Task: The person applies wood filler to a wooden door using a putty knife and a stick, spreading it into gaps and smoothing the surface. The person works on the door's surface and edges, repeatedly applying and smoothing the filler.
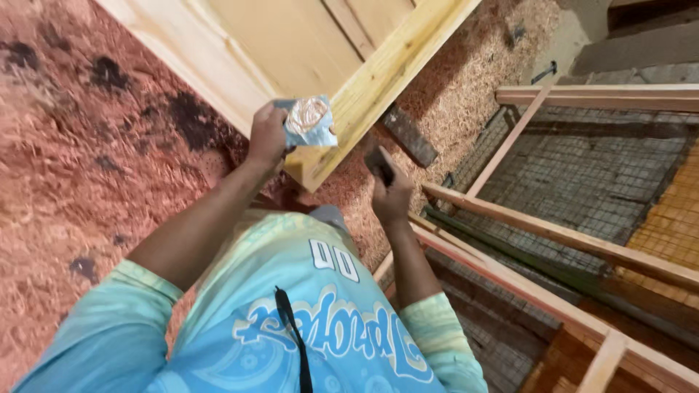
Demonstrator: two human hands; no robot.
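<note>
Far left: reddish sawdust with dark patches. Left hand closed around a small square tin, shiny lid up, held against the corner of a pale wooden door panel. Right hand gripping a dark tool, just below that corner. Farther right: wooden frames over wire mesh.

Pale yellow wooden door, reddish sawdust floor with dark blotches, turquoise patterned shirt.
</note>
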